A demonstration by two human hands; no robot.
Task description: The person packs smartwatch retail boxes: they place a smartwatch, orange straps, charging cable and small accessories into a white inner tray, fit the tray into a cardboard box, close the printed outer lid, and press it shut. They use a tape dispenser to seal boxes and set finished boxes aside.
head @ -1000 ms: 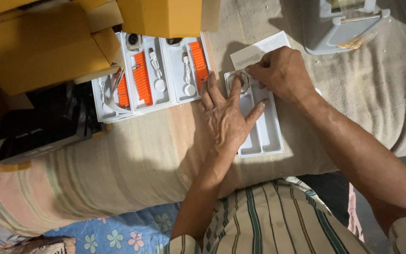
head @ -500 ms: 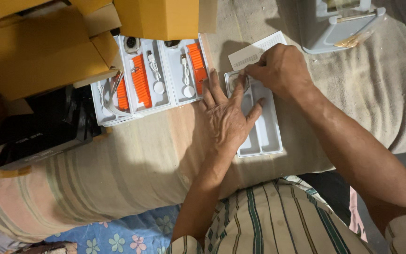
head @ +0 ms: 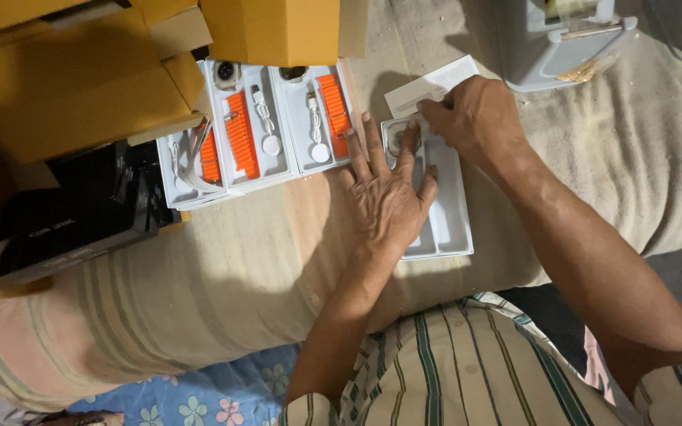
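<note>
A white plastic tray with long empty slots lies on the striped cloth in front of me. My left hand lies flat on it with fingers spread, pressing it down. My right hand is at the tray's far end, fingertips pinched on a small round watch body seated in the top slot. A white paper leaflet pokes out behind the right hand.
Three filled white trays with orange straps, cables and watch bodies lie to the left. Yellow cardboard boxes stand at the back left, black boxes below them. A grey tape dispenser sits at the back right.
Both hands have stayed on the tray. The right hand's fingers have shifted slightly at the tray's far end.
</note>
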